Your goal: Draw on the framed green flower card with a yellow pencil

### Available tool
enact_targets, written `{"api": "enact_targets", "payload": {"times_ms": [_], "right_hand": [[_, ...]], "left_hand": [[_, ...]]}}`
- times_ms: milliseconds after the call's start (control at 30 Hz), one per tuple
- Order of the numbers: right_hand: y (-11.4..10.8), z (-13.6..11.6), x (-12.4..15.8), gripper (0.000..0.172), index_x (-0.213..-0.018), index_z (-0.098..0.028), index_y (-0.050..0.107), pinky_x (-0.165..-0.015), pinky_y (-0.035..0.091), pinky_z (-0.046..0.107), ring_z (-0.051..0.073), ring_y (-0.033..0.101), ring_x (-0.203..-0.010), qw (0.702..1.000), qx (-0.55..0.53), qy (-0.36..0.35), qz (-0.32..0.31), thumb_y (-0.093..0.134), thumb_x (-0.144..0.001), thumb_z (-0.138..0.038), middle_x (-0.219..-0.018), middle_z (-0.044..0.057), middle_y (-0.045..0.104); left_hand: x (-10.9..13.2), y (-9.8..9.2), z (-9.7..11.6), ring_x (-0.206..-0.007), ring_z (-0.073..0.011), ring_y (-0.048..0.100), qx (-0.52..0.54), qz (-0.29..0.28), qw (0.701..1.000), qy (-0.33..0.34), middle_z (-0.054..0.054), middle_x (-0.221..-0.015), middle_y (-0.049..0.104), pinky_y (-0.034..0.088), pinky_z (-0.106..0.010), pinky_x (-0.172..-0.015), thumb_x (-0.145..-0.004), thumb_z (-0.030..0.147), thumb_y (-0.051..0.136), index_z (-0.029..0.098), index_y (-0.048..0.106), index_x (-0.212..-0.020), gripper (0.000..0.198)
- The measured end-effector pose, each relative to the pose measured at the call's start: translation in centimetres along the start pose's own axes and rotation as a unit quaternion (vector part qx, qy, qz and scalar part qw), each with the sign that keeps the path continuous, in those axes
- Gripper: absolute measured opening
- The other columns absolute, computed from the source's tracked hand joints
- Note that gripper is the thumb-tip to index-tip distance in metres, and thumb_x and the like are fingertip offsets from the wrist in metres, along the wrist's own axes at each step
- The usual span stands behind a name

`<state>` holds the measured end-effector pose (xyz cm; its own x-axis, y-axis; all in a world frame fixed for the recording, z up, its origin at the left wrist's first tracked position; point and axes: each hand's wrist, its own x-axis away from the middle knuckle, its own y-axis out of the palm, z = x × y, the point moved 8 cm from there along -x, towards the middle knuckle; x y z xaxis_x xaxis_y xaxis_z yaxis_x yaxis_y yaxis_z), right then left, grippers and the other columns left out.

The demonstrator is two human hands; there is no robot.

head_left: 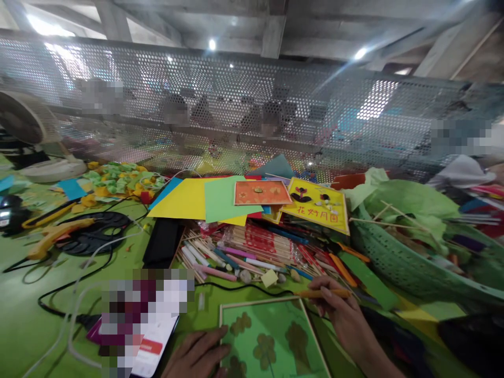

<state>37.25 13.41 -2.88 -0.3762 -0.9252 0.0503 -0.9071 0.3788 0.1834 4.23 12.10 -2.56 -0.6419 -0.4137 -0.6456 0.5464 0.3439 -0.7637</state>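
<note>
A green picture (281,336) with brown flower and tree shapes and thin wooden strips along its edges lies at the bottom centre. My left hand (199,353) rests on its left edge, fingers stretched out and lying flat. Above its upper right corner, my right hand (342,311) is closed round a slim orange pen-shaped tool (325,294), which points left. A black cord (244,286) runs up to the tool's left end; whether it is attached, I cannot tell. Just beyond the picture lies a small pale-yellow square (270,278).
Markers and wooden sticks (252,247) are heaped behind the picture, under coloured sheets (177,199) and finished pictures (318,205). A green basket (409,257) stands right. Left are a phone (155,346), a glue gun (59,236), cables and a fan (31,126). A perforated screen (236,115) spans the back.
</note>
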Motion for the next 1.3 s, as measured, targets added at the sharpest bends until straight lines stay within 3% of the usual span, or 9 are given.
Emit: {"api": "enact_targets", "payload": {"times_ms": [167,467,633,800,933,1300], "right_hand": [[0.4,0.1,0.5,0.034,-0.087,-0.021,0.08,-0.055,0.044,0.024,0.018,0.065,-0.071,0.999,-0.011,0.036,-0.006,0.087,-0.072,-0.051,-0.083,0.006,0.072],[2.3,-1.5,1.3,0.032,-0.082,-0.02,0.079,-0.054,0.042,0.023,0.016,0.06,-0.067,0.999,0.005,0.044,-0.013,0.089,-0.07,-0.048,-0.073,0.004,0.068],[3.9,-2.3,2.4,0.026,-0.071,-0.021,0.076,-0.053,0.041,0.024,0.015,0.056,-0.061,0.998,0.036,0.037,-0.026,0.091,-0.065,-0.041,-0.067,0.002,0.064],[4.6,0.0,2.9,0.019,-0.082,-0.023,0.076,-0.052,0.043,0.025,0.014,0.055,-0.06,0.995,0.074,0.061,-0.037,0.084,-0.073,-0.038,-0.078,0.003,0.067],[4.8,1.5,3.0,0.021,-0.086,-0.022,0.074,-0.053,0.044,0.025,0.014,0.057,-0.062,0.991,0.104,0.055,-0.07,0.081,-0.078,-0.04,-0.073,0.001,0.066],[4.9,1.4,2.7,0.024,-0.081,-0.021,0.067,-0.05,0.04,0.024,0.011,0.05,-0.056,0.974,0.209,0.014,-0.087,0.078,-0.082,-0.042,-0.069,-0.001,0.06]], "left_hand": [[-0.9,-0.9,0.3,-0.087,-0.0138,0.076,0.028,-0.009,0.999,-0.026,0.001,-0.11,0.08,0.063,-0.022,-0.074,-0.1,0.034,0.056,0.029,0.074,-0.106,0.02],[-0.3,-0.6,0.7,-0.1,-0.017,0.074,0.073,-0.065,0.993,-0.068,0.0,-0.123,0.076,0.062,-0.028,-0.084,-0.096,0.031,0.062,0.029,0.071,-0.118,0.025],[0.3,0.1,0.6,-0.113,-0.0216,0.068,0.125,-0.13,0.971,-0.159,-0.002,-0.134,0.071,0.058,-0.039,-0.096,-0.099,0.025,0.058,0.028,0.07,-0.122,0.027],[0.2,0.1,0.8,-0.117,-0.0226,0.065,0.178,-0.161,0.95,-0.199,-0.005,-0.137,0.068,0.052,-0.044,-0.103,-0.1,0.025,0.058,0.027,0.07,-0.126,0.029],[0.1,-0.1,0.8,-0.118,-0.0225,0.063,0.185,-0.173,0.944,-0.21,-0.003,-0.139,0.067,0.051,-0.044,-0.102,-0.1,0.026,0.058,0.028,0.069,-0.127,0.029],[-0.3,-0.3,0.8,-0.116,-0.0227,0.062,0.186,-0.173,0.946,-0.203,-0.002,-0.139,0.067,0.05,-0.043,-0.102,-0.101,0.025,0.057,0.028,0.068,-0.127,0.029]]}}
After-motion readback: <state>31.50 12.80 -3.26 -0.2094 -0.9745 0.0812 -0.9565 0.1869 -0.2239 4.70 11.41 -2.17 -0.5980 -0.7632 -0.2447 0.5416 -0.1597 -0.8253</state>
